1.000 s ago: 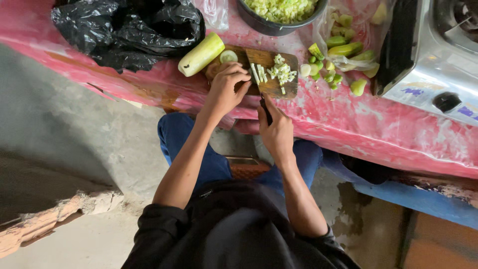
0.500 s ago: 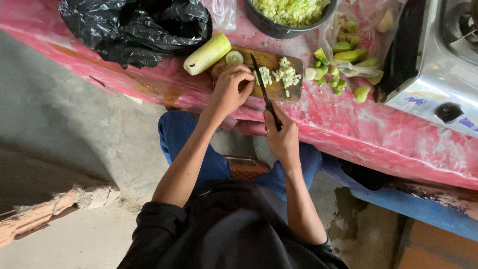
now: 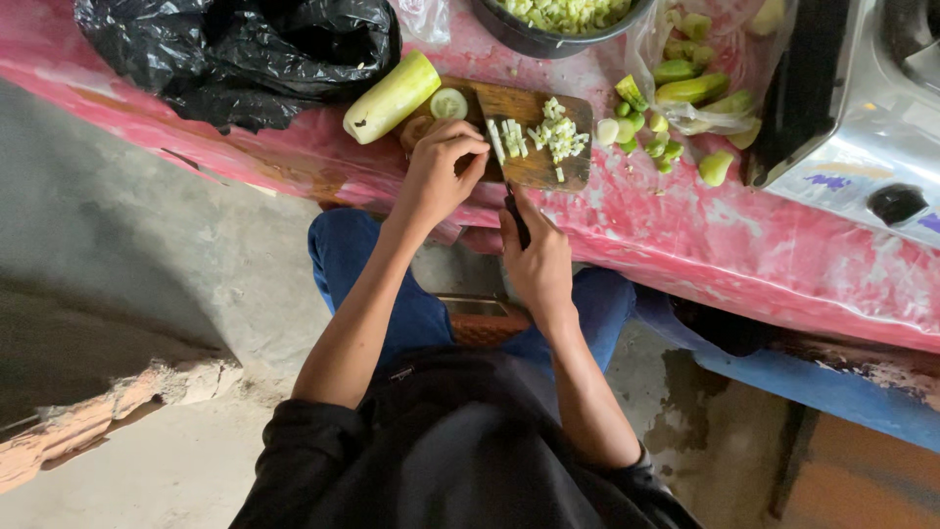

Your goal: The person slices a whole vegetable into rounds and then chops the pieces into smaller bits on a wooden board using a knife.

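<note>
One bench [image 3: 744, 245] under a pink plastic cover carried everything. On it lay one crumpled black plastic bag [image 3: 245, 49], one metal stove [image 3: 862, 108] at the right edge, one dark bowl [image 3: 563, 24] of chopped greenish pieces, one clear bag [image 3: 700, 78] of green trimmings with a few loose scraps beside it, and one wooden cutting board [image 3: 534, 132]. One long piece of pale green cucumber [image 3: 392, 98] rested with its cut end touching the board's left end, and one round slice [image 3: 449, 104] lay on the board next to it. Two small heaps of chopped sticks [image 3: 539, 137] sat mid-board.

The left hand [image 3: 441, 171] was curled, fingertips pressing down on the board's near left corner, just below the slice. The right hand [image 3: 537, 260] was clamped around one dark-handled knife [image 3: 514, 211], whose blade reached up to the board edge beside the left fingers.
</note>
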